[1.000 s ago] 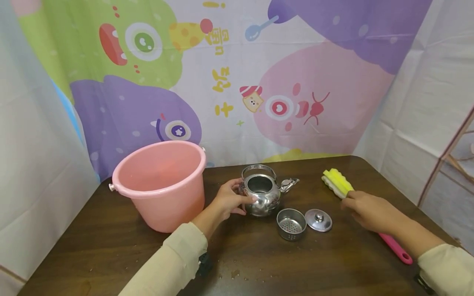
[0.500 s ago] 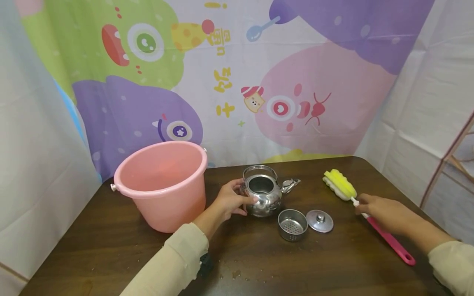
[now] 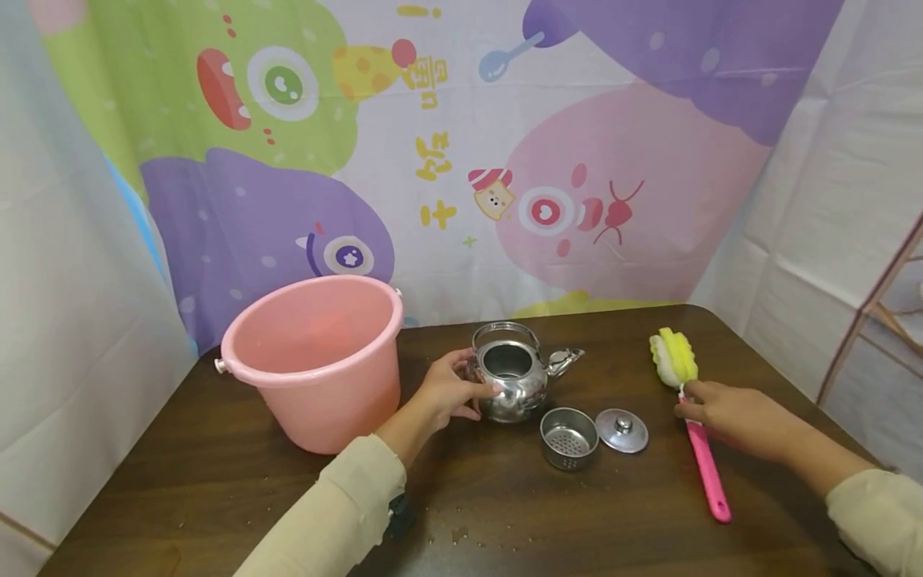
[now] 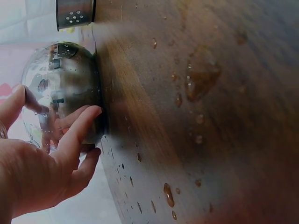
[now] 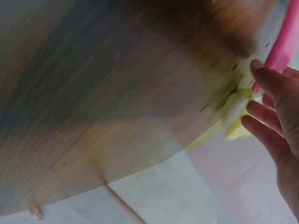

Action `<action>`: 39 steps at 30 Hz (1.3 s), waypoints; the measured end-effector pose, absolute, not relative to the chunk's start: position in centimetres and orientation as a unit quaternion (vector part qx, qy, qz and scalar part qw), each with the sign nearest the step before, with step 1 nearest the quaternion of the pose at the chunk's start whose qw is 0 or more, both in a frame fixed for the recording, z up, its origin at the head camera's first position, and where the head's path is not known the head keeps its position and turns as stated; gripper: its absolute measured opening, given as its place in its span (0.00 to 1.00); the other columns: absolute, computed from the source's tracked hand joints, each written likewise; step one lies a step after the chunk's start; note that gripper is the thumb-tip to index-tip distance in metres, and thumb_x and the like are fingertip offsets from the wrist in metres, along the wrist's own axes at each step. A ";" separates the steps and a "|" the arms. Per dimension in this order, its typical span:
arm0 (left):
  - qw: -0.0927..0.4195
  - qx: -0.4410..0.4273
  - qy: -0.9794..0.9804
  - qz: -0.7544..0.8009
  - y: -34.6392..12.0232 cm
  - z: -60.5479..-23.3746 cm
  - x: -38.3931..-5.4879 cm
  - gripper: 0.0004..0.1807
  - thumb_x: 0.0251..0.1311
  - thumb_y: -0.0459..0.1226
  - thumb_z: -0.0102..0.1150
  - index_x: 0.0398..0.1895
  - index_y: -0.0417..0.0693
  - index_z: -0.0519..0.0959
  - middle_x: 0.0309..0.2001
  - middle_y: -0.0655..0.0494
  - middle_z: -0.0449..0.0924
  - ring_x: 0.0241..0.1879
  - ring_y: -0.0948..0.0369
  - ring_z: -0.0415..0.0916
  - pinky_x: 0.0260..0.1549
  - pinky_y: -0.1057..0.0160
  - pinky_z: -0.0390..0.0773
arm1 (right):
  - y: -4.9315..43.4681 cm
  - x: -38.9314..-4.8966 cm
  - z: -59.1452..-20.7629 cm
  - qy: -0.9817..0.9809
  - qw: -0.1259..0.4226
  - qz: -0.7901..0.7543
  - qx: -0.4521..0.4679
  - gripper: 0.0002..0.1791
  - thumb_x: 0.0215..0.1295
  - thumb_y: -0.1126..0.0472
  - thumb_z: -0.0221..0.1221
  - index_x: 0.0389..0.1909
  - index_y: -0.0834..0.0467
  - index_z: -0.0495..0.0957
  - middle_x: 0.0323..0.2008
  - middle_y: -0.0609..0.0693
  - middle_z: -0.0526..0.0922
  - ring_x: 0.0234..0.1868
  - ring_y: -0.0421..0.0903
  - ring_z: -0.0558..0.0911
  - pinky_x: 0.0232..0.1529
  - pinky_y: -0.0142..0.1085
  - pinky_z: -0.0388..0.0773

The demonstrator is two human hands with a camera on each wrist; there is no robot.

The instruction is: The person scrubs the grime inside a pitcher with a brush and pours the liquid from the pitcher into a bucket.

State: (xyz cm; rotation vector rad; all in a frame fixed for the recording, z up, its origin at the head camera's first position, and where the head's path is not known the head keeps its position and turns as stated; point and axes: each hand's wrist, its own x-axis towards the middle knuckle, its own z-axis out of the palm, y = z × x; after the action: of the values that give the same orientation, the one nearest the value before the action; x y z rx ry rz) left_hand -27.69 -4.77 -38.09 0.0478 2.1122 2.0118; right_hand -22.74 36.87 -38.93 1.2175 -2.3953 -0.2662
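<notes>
On the dark wooden table stands a shiny metal teapot (image 3: pixel 513 399) without its lid, handle up and spout to the right. My left hand (image 3: pixel 449 390) holds its left side, thumb and fingers spread round the body; the left wrist view shows the fingertips against the polished teapot (image 4: pixel 70 81). At the right, my right hand (image 3: pixel 735 413) pinches a sponge brush (image 3: pixel 705 461) near the neck of its pink handle. The brush's yellow and white sponge head (image 3: pixel 675 357) points to the back. In the right wrist view, my thumb lies along the pink handle (image 5: pixel 281 44).
A perforated metal strainer cup (image 3: pixel 569 439) stands in front of the teapot, with the round metal lid (image 3: pixel 622 431) beside it. A large pink bucket (image 3: pixel 328 409) occupies the left. Water drops (image 3: pixel 460 535) dot the table (image 3: pixel 562 529). A printed cartoon curtain (image 3: pixel 447 264) hangs behind.
My right hand has shifted from near the sponge head to the brush's handle. The brush has swung round, its handle end moving left and its sponge head right. My left hand and the teapot stay put.
</notes>
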 end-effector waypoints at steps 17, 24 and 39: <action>0.106 0.022 0.718 0.687 -4.8 -38.0 -27.4 0.44 0.46 0.23 0.72 0.69 0.41 0.65 0.63 0.38 0.67 0.44 0.49 0.77 0.31 0.41 0.83 | 33.9 -22.6 -37.6 -0.834 0.291 -0.097 0.458 0.24 0.34 0.77 0.66 0.37 0.58 0.75 0.34 0.49 0.76 0.36 0.48 0.75 0.23 0.42 0.79; 0.107 0.019 0.715 0.691 -4.8 -37.9 -27.3 0.43 0.46 0.23 0.72 0.69 0.42 0.65 0.63 0.39 0.67 0.44 0.48 0.78 0.31 0.41 0.83 | 32.7 -22.5 -36.4 -0.834 0.351 -0.024 0.426 0.09 0.72 0.58 0.51 0.39 0.58 0.78 0.34 0.50 0.80 0.35 0.50 0.79 0.23 0.45 0.80; 0.108 0.019 0.717 0.689 -4.8 -38.0 -27.5 0.43 0.46 0.24 0.72 0.69 0.43 0.65 0.62 0.40 0.67 0.44 0.49 0.78 0.30 0.41 0.83 | 29.9 -22.7 -31.2 -0.805 0.397 0.138 0.419 0.28 0.74 0.40 0.44 0.35 0.60 0.79 0.30 0.47 0.81 0.31 0.42 0.78 0.35 0.34 0.74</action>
State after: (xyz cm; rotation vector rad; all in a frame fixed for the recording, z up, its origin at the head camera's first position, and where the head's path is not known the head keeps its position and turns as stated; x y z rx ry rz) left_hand -27.51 -4.76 -38.00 0.0560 2.1087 2.0275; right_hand -22.71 29.85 -31.17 1.0621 -2.0384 0.3504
